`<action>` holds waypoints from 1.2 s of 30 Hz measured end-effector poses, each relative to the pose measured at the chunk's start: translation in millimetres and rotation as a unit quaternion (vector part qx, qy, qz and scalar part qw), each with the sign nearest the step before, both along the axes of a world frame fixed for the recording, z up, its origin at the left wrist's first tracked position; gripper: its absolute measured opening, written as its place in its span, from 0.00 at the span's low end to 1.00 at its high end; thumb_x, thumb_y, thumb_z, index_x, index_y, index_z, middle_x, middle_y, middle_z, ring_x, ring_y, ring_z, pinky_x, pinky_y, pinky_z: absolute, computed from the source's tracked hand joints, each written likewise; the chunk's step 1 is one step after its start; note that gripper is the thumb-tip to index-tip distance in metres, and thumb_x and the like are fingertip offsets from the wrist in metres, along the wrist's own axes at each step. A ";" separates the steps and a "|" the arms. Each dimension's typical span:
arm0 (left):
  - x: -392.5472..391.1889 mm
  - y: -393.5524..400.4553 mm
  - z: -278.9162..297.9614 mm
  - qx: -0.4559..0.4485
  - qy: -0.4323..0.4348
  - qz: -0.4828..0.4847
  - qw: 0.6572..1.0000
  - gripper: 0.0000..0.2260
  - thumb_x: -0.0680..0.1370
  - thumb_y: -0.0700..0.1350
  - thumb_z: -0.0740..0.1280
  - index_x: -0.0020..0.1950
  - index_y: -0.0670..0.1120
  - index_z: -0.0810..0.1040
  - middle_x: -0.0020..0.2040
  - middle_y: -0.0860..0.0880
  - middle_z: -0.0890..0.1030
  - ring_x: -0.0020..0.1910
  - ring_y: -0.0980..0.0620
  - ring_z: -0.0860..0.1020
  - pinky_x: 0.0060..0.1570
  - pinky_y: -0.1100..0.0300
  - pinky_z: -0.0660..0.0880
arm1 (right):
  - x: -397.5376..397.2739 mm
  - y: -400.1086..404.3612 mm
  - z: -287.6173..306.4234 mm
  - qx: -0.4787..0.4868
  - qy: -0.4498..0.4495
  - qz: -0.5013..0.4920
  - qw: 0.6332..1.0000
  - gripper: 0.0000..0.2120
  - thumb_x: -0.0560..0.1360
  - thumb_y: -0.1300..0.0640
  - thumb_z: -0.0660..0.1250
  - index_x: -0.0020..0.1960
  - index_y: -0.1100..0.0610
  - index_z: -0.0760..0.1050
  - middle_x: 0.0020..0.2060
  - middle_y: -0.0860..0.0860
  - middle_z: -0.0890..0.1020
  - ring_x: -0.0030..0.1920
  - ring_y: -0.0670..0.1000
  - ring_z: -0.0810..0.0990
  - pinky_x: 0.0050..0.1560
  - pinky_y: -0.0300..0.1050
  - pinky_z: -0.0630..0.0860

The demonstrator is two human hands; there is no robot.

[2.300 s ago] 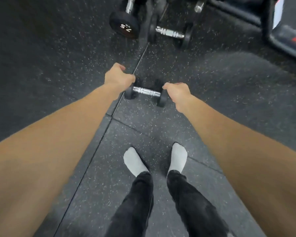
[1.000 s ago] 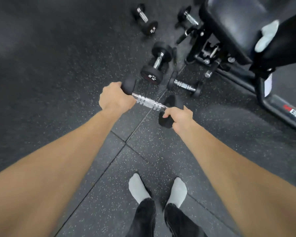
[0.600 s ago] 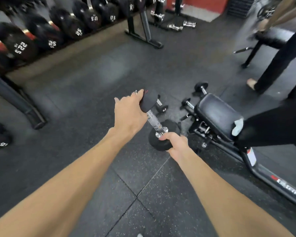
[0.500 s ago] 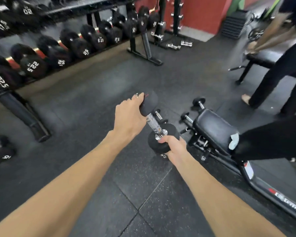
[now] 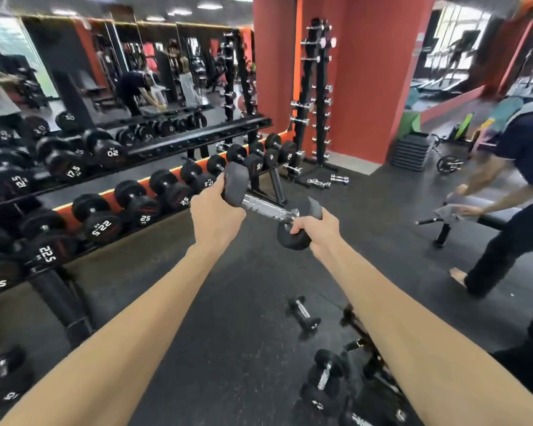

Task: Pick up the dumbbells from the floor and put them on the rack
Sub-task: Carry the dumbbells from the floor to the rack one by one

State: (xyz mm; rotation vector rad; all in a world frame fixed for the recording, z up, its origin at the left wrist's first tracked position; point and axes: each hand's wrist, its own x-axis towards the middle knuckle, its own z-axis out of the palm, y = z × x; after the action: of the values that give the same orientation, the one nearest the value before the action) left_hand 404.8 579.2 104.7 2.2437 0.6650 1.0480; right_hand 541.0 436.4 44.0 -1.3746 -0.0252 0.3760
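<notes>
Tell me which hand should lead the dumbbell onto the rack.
Left, probably. The rack stands to the person's left, and the left hand grips the dumbbell end nearest it. The right hand holds the far end.

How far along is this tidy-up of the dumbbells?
Early on. One dumbbell is off the floor: the left hand holds one head, the right hand the other end, short of the rack. At least two more dumbbells lie on the floor, a small one and a larger one.
</notes>
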 end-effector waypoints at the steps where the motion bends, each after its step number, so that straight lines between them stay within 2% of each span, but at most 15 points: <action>1: 14.4 13.7 9.6 0.012 -0.007 -0.003 1.000 0.24 0.66 0.35 0.71 0.62 0.45 0.81 0.33 0.51 0.79 0.28 0.60 0.70 0.28 0.71 0.66 | 13.9 16.4 7.7 0.010 -0.002 0.008 1.000 0.26 0.45 0.70 0.71 0.41 0.54 0.83 0.41 0.53 0.87 0.48 0.60 0.84 0.48 0.54 0.82; 3: 39.9 42.1 25.3 0.037 -0.002 -0.010 0.999 0.27 0.66 0.34 0.72 0.65 0.44 0.80 0.32 0.53 0.78 0.27 0.60 0.71 0.29 0.69 0.68 | 37.4 47.7 20.7 0.020 0.003 0.022 1.000 0.21 0.54 0.75 0.71 0.41 0.55 0.82 0.37 0.51 0.84 0.42 0.56 0.80 0.42 0.46 0.77; 5: 63.3 73.9 35.4 0.030 0.006 0.002 1.000 0.26 0.66 0.35 0.73 0.64 0.43 0.80 0.32 0.53 0.80 0.28 0.58 0.73 0.28 0.66 0.69 | 63.4 78.3 32.6 0.020 0.001 0.037 0.999 0.20 0.58 0.77 0.69 0.42 0.56 0.81 0.36 0.51 0.82 0.40 0.53 0.78 0.39 0.43 0.74; 9: 108.4 143.0 47.5 -0.029 0.006 0.030 0.999 0.14 0.63 0.36 0.73 0.47 0.43 0.80 0.33 0.50 0.80 0.30 0.52 0.74 0.26 0.68 0.65 | 122.0 150.1 52.3 -0.007 -0.016 0.053 0.998 0.21 0.52 0.73 0.72 0.41 0.55 0.83 0.38 0.51 0.84 0.44 0.55 0.78 0.42 0.45 0.74; 10: 120.7 161.2 48.9 -0.043 0.004 0.036 0.998 0.11 0.63 0.36 0.73 0.43 0.43 0.78 0.32 0.50 0.80 0.29 0.52 0.73 0.27 0.64 0.66 | 139.8 169.7 55.3 -0.012 -0.021 0.056 0.998 0.23 0.50 0.71 0.71 0.43 0.56 0.84 0.39 0.52 0.84 0.45 0.55 0.78 0.42 0.45 0.74; 13: 159.1 219.1 44.1 -0.066 -0.002 0.055 0.996 0.09 0.63 0.37 0.74 0.40 0.42 0.78 0.32 0.50 0.80 0.29 0.54 0.73 0.28 0.61 0.68 | 191.1 231.9 57.6 -0.035 -0.055 0.069 0.995 0.37 0.43 0.67 0.71 0.54 0.57 0.84 0.48 0.54 0.85 0.51 0.57 0.80 0.43 0.45 0.74; 14: 174.2 240.6 41.9 -0.075 -0.005 0.056 0.996 0.09 0.62 0.37 0.74 0.41 0.42 0.78 0.34 0.49 0.81 0.30 0.53 0.74 0.29 0.60 0.70 | 207.7 253.6 58.5 -0.038 -0.063 0.072 0.995 0.38 0.43 0.67 0.70 0.54 0.57 0.84 0.49 0.54 0.85 0.52 0.58 0.80 0.42 0.44 0.75; 19: 251.7 339.5 36.3 -0.126 -0.001 0.076 0.989 0.10 0.59 0.37 0.74 0.39 0.40 0.80 0.35 0.45 0.83 0.33 0.47 0.79 0.33 0.55 0.77 | 286.6 352.4 64.5 -0.051 -0.083 0.052 0.994 0.23 0.42 0.68 0.67 0.37 0.58 0.82 0.39 0.58 0.85 0.41 0.55 0.78 0.36 0.44 0.74; 24: 347.4 426.1 36.9 -0.109 0.017 0.063 0.992 0.12 0.58 0.38 0.75 0.39 0.42 0.81 0.35 0.46 0.83 0.33 0.47 0.79 0.36 0.51 0.80 | 376.3 439.2 60.1 -0.026 -0.071 0.047 0.996 0.21 0.41 0.70 0.66 0.32 0.56 0.78 0.32 0.52 0.80 0.38 0.55 0.77 0.35 0.44 0.71; 26: 392.6 463.0 33.9 -0.109 0.022 0.065 0.992 0.12 0.56 0.40 0.74 0.38 0.43 0.80 0.35 0.47 0.83 0.34 0.47 0.81 0.36 0.50 0.82 | 428.0 476.5 51.9 -0.034 -0.073 0.043 0.996 0.27 0.37 0.67 0.67 0.37 0.59 0.80 0.38 0.55 0.83 0.41 0.55 0.78 0.35 0.43 0.72; 28: 439.4 495.3 33.8 -0.110 0.023 0.070 0.991 0.11 0.56 0.39 0.74 0.38 0.42 0.80 0.34 0.47 0.83 0.34 0.47 0.82 0.35 0.52 0.82 | 486.4 518.5 40.4 -0.021 -0.092 0.037 0.995 0.44 0.34 0.64 0.67 0.52 0.63 0.83 0.52 0.60 0.85 0.48 0.57 0.81 0.37 0.43 0.75; 29: 465.6 513.9 36.2 -0.116 0.018 0.071 0.991 0.11 0.58 0.38 0.74 0.38 0.41 0.80 0.32 0.47 0.82 0.31 0.50 0.81 0.32 0.55 0.81 | 517.9 540.0 40.9 -0.022 -0.094 0.043 0.994 0.47 0.34 0.64 0.67 0.55 0.64 0.82 0.53 0.60 0.85 0.49 0.58 0.81 0.37 0.43 0.75; 31: 520.5 549.3 41.4 -0.141 0.021 0.065 0.988 0.08 0.61 0.35 0.75 0.38 0.39 0.81 0.29 0.48 0.79 0.22 0.57 0.77 0.22 0.64 0.73 | 554.0 565.9 57.1 -0.034 -0.089 0.044 0.995 0.32 0.38 0.67 0.67 0.43 0.64 0.81 0.40 0.56 0.84 0.41 0.55 0.78 0.34 0.42 0.72; 33: 568.7 578.7 41.0 -0.146 0.042 0.068 0.986 0.08 0.60 0.36 0.76 0.36 0.41 0.80 0.28 0.49 0.79 0.23 0.57 0.75 0.23 0.65 0.69 | 582.4 584.1 72.6 -0.050 -0.082 0.031 0.995 0.18 0.46 0.71 0.69 0.35 0.60 0.78 0.33 0.53 0.79 0.36 0.53 0.74 0.30 0.40 0.70; 36: 644.9 625.6 33.6 -0.153 0.039 0.067 0.985 0.10 0.58 0.37 0.77 0.36 0.40 0.80 0.32 0.47 0.81 0.30 0.51 0.76 0.31 0.62 0.72 | 652.7 621.5 79.9 -0.088 -0.099 0.039 0.990 0.18 0.58 0.75 0.71 0.45 0.62 0.81 0.37 0.53 0.78 0.34 0.50 0.72 0.22 0.34 0.67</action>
State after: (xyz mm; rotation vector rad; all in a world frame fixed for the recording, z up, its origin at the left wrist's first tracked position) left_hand 1049.7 1204.8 138.3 2.0023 0.9526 0.8577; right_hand 1193.7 1057.9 123.9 -1.5842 -0.2150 0.3112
